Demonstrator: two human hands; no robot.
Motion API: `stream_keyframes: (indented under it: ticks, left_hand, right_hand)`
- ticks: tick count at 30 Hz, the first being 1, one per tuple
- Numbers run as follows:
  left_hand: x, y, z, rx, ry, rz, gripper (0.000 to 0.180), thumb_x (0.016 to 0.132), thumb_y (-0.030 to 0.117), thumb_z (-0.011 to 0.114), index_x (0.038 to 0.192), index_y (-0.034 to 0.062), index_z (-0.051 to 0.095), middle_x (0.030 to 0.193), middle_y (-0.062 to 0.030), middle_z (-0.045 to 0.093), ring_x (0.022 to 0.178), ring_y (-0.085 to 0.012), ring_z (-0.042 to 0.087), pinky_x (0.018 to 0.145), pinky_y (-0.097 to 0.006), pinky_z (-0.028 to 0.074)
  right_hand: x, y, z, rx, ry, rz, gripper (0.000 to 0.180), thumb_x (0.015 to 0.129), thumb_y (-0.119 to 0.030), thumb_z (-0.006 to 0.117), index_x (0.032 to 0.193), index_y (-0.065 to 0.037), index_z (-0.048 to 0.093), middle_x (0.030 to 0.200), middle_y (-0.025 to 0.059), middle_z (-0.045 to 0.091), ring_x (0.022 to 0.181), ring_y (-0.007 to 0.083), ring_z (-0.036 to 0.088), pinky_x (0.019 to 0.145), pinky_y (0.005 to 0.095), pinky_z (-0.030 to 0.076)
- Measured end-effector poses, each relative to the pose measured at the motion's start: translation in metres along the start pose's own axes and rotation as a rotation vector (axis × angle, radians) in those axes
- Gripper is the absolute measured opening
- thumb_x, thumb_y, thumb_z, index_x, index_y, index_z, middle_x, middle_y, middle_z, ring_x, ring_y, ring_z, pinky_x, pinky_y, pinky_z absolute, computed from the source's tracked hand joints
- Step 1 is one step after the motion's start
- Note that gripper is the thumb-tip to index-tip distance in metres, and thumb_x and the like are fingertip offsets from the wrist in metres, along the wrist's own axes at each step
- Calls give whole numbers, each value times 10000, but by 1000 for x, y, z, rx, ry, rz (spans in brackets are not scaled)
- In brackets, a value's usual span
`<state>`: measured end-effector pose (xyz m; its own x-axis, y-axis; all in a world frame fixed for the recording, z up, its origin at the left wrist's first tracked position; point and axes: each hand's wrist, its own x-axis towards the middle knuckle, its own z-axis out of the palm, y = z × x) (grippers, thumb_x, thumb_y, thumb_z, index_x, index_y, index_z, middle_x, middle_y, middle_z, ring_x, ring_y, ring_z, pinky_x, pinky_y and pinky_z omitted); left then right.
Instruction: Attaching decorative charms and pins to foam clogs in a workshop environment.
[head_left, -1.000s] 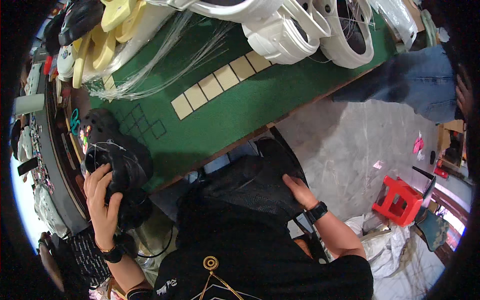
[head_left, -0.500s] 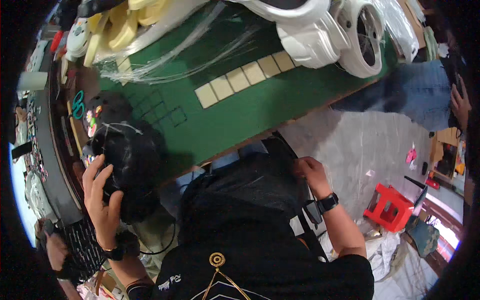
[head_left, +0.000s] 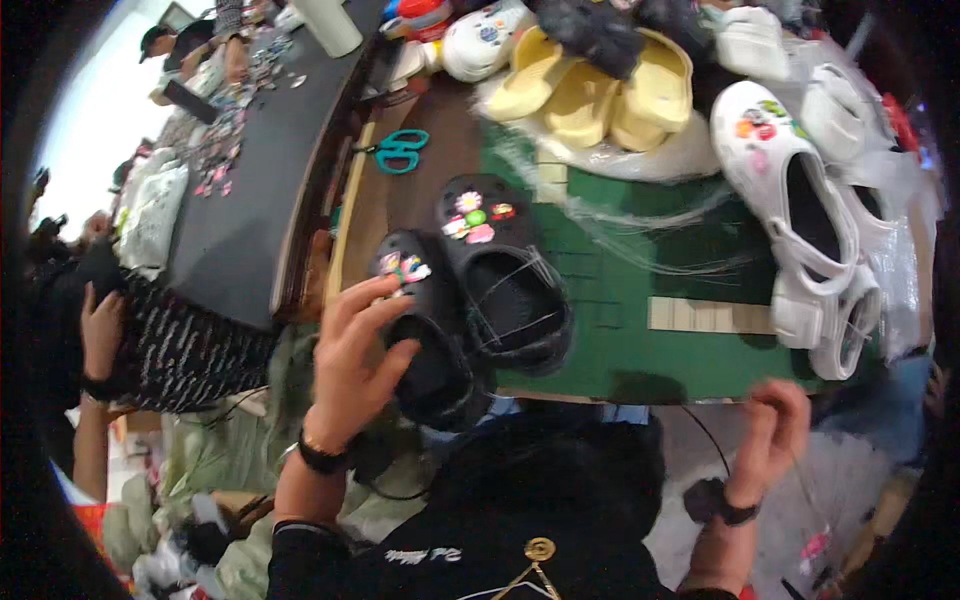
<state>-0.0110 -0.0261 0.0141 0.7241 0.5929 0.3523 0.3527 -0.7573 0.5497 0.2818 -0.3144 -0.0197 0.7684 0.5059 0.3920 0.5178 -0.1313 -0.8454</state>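
Note:
My left hand (head_left: 355, 360) rests against the outer side of a black clog (head_left: 418, 290) with colourful charms on its toe. Its fingers are spread, the thumb toward the shoe opening. Touching that shoe on the right is a second black clog (head_left: 480, 215), with flower-like charms and thin clear strands across its opening. My right hand (head_left: 775, 435) is held off the table's front edge, away from the shoes. Its fingers are curled in and slightly blurred; whatever they may hold is too small to make out.
Teal scissors (head_left: 400, 152) lie beyond the black clogs on the green-topped table (head_left: 540, 350). Yellow clogs (head_left: 575, 105) sit at the back, white clogs (head_left: 790, 200) at the right. Loose clear strands (head_left: 650, 250) cross the top near pale tiles (head_left: 705, 315). Other people (head_left: 90, 330) are at left.
The view has swung left, bringing the black clogs nearer the middle. My left hand stays by the clog. My right hand has moved from beside my lap out to the right, near the table edge.

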Motion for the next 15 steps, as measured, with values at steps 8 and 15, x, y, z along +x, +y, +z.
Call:
stream_keyframes:
  ticks: [8, 15]
  left_hand:
    - [-54, -43, -1, -149, 97, -420, 698, 800, 80, 640, 1440, 3, 371, 1464, -139, 392, 1398, -289, 315, 1165, -402, 210]
    - [-50, -81, 33, -236, 40, -293, 668, 833, 53, 538, 1463, -21, 329, 1494, -148, 361, 1421, -277, 284, 1171, -397, 197]
  right_hand:
    - [11, -39, 160, 67, -735, -357, 786, 718, -173, 782, 1407, -86, 412, 1449, 317, 322, 1279, 475, 408, 1060, 488, 379]
    - [5, -39, 173, 68, -671, -295, 692, 705, -134, 796, 1288, -37, 438, 1465, 328, 278, 1301, 484, 386, 1060, 483, 386]
